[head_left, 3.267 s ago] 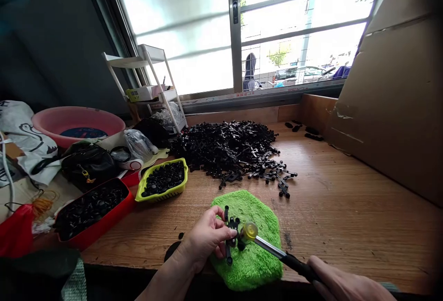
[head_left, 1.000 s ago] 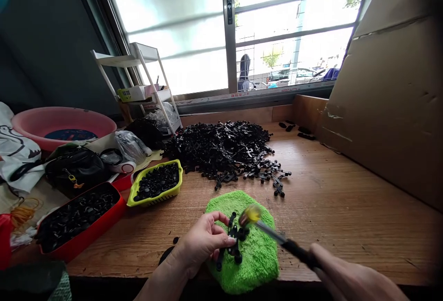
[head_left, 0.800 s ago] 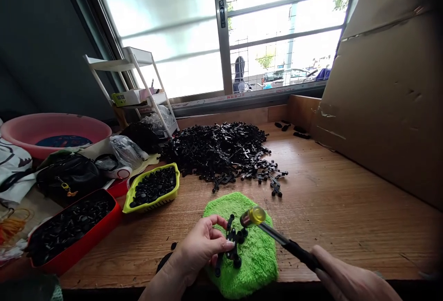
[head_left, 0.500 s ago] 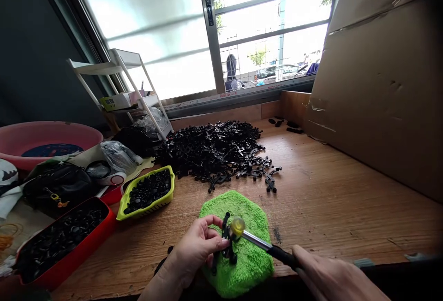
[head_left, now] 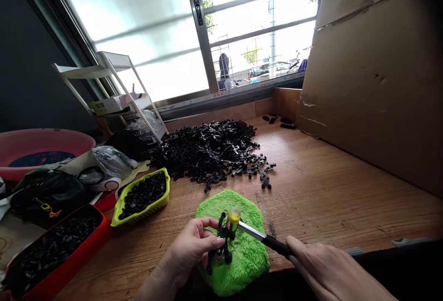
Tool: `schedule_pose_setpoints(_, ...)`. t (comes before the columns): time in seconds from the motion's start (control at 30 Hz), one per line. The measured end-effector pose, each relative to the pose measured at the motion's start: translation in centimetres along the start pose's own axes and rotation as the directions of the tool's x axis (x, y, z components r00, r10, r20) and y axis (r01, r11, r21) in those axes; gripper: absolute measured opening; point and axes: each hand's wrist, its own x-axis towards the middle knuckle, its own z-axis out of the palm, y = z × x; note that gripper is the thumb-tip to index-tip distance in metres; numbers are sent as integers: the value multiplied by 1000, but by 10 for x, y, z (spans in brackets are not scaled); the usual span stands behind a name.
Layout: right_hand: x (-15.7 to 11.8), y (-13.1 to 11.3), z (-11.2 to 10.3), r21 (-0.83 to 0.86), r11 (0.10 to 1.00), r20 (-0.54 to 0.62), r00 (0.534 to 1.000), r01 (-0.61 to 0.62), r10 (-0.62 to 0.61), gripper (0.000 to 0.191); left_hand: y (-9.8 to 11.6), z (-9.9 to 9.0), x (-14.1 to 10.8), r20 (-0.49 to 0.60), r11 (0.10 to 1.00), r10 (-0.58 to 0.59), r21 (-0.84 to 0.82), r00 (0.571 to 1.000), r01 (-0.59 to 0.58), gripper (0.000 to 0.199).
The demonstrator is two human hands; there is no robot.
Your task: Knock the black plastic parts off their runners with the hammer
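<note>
My left hand [head_left: 194,248] pinches a black X-shaped part [head_left: 227,251] with rounded knobs at its ends, just over a fluffy green cloth pad [head_left: 247,259] at the table's front edge. My right hand [head_left: 320,264] is wrapped round the black grip of a small mallet [head_left: 252,231]. Its metal shaft leads to a translucent yellow head, which is close by the part's right side. Whether the head touches the part I cannot tell. Some of the part is hidden by my left fingers.
Behind the pad lies a heap of similar black parts [head_left: 207,151]. To the left are a yellow-green basket [head_left: 168,190] and a red bin [head_left: 74,254], both filled with small black pieces. A cardboard sheet [head_left: 367,89] leans at the right; a white rack [head_left: 112,82] stands at the back left.
The mallet head has lifted slightly and turned more upright beside the part. My left hand still grips the part. The whole view has shifted a little.
</note>
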Motion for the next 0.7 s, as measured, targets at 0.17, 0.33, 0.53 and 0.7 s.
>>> schedule_pose_setpoints(0.17, 1, 1, -1, 90, 996, 35, 999, 28, -31, 27, -2, -2, 1, 1, 1000, 6, -24, 1000, -6, 43)
schedule_pose_setpoints(0.33, -1, 3, -1, -53, 998, 83, 996, 20, -15, 20, -2, 0, 1, 3, 1000, -14, 9, 1000, 14, 43)
schedule_pose_setpoints(0.53, -2, 6, 4, 22, 999, 35, 998, -49, 48, 19, 0, 1, 1, -20, 1000, -13, 17, 1000, 13, 42)
schedule_pose_setpoints(0.7, -3, 11, 4, -35, 998, 40, 998, -50, 51, 20, -8, 0, 4, -52, 999, 13, -28, 999, -15, 45)
